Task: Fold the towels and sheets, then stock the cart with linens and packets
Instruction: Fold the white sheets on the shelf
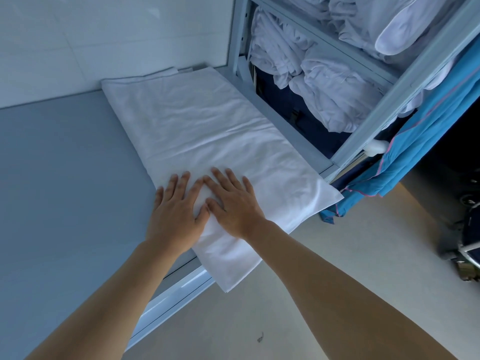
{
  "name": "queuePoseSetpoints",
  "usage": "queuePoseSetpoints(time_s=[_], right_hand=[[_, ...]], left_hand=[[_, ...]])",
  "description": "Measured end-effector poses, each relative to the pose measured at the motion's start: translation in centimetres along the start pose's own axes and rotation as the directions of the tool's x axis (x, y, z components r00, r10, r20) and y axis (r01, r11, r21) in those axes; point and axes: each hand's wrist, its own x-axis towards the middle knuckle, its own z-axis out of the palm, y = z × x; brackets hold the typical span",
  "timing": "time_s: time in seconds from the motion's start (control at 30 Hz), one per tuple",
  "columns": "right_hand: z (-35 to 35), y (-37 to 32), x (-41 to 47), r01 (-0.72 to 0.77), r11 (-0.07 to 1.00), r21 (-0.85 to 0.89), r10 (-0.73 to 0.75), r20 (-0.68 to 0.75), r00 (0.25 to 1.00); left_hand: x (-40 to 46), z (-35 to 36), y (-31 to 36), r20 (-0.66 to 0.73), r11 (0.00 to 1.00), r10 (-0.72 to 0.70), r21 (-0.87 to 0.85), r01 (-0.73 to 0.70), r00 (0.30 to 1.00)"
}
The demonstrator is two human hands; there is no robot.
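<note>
A white sheet (197,131), folded into a long strip, lies along the right side of a grey table (57,178), with its near end hanging over the table's edge. My left hand (176,206) and my right hand (231,201) rest flat on the near part of the sheet, side by side, fingers straight and index fingers nearly touching. To the right stands a pale metal cart (376,110); its shelves hold several bundles of white linens (327,84).
A blue cloth bag (415,157) hangs from the cart's near side. A white tiled wall (104,37) stands behind the table. A beige floor (259,307) lies below, with dark wheeled equipment (467,235) at the far right.
</note>
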Motion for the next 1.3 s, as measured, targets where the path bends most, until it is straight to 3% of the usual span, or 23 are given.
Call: queuePoseSetpoints(time_s=[0.9, 1.1, 1.3], right_hand=[[11.8, -36.3, -9.4, 0.139, 0.990, 0.010, -0.139, -0.012, 0.990], [12.4, -39.2, -10.9, 0.172, 0.985, -0.010, -0.172, 0.010, 0.985], [10.8, -35.4, -8.1, 0.258, 0.966, -0.021, -0.259, -0.036, 0.965]], left_hand=[[-28.8, -11.0, -26.0, 0.035, 0.990, -0.141, 0.024, 0.141, 0.989], [-31.7, -12.3, -27.4, 0.035, 0.985, -0.174, 0.007, 0.173, 0.984], [-29.5, -12.9, -27.1, -0.003, 0.969, -0.240, 0.066, 0.240, 0.971]])
